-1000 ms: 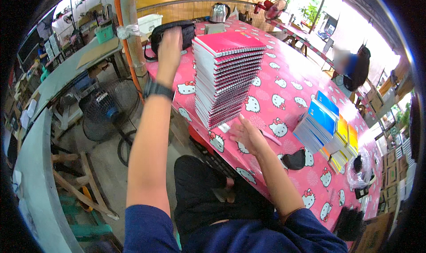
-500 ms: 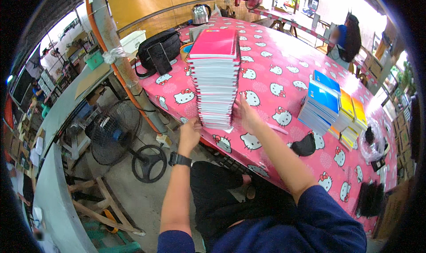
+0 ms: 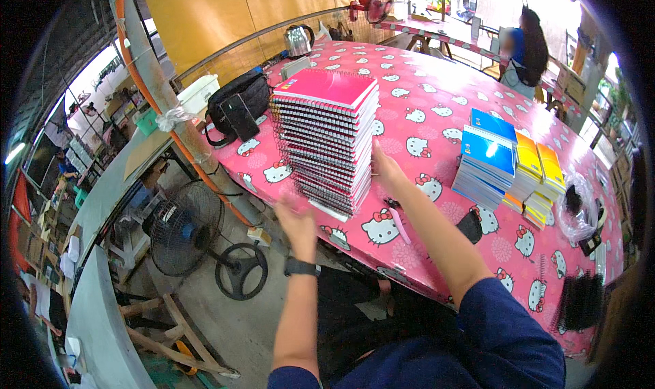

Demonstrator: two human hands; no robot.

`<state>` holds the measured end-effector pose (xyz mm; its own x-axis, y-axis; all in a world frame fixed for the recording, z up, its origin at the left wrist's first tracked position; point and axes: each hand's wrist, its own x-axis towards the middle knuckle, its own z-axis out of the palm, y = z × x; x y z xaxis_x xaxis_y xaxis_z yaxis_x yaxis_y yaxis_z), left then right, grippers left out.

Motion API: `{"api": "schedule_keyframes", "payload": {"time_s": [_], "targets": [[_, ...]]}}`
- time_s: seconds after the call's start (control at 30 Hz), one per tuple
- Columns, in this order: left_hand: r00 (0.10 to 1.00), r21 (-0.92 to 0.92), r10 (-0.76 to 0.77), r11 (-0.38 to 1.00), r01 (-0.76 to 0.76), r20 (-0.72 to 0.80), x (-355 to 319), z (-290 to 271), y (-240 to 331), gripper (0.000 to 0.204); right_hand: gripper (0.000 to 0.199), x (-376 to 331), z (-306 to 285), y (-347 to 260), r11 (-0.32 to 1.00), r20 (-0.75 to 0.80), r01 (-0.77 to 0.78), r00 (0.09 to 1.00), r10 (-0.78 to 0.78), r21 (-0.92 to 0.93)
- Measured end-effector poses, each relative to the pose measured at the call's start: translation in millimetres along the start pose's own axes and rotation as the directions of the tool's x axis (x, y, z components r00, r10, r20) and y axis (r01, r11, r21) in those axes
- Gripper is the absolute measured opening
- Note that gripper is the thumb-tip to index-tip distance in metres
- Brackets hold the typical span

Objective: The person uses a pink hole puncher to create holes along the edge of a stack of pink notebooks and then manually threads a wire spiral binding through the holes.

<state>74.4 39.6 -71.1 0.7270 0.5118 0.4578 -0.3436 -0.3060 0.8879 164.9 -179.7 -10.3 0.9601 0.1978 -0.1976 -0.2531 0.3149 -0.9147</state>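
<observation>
A tall stack of spiral notebooks (image 3: 326,143), with a pink cover on top, stands upright near the table's front-left edge. Black wire spines face its left front, page edges its right. Flat along the right side of the stack lies my right hand (image 3: 386,167), fingers stretched out and partly hidden behind the pages. Just below the lower left corner, apart from the stack, is my left hand (image 3: 296,227); it looks open and empty, its fingers blurred by motion. A pink-handled tool (image 3: 400,227) lies on the table near my right forearm.
Blue notebooks (image 3: 488,158) and yellow notebooks (image 3: 539,167) are piled on the pink tablecloth (image 3: 437,249) to the right, near a clear plastic bag (image 3: 578,208) and black wire coils (image 3: 580,302). Behind stand a black bag (image 3: 239,106) and kettle (image 3: 298,41). A fan (image 3: 187,229) stands left.
The notebook stack has turned, so its black wire spines now face the left front. My left hand has come away from its lower left corner. The whole view has shifted slightly.
</observation>
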Motion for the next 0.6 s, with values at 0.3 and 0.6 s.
{"api": "schedule_keyframes", "payload": {"time_s": [0.3,0.6], "targets": [[0.686,0.053,-0.262,0.949,0.31,0.678,73,0,3,0.04,0.08,-90,20,70,0.756,0.022,0.365,0.907,-0.421,-0.544],[0.843,0.189,-0.203,0.974,0.123,0.498,-11,-26,44,0.033,0.074,-59,2,30,0.91,0.188,0.353,0.93,-0.316,-0.216]]}}
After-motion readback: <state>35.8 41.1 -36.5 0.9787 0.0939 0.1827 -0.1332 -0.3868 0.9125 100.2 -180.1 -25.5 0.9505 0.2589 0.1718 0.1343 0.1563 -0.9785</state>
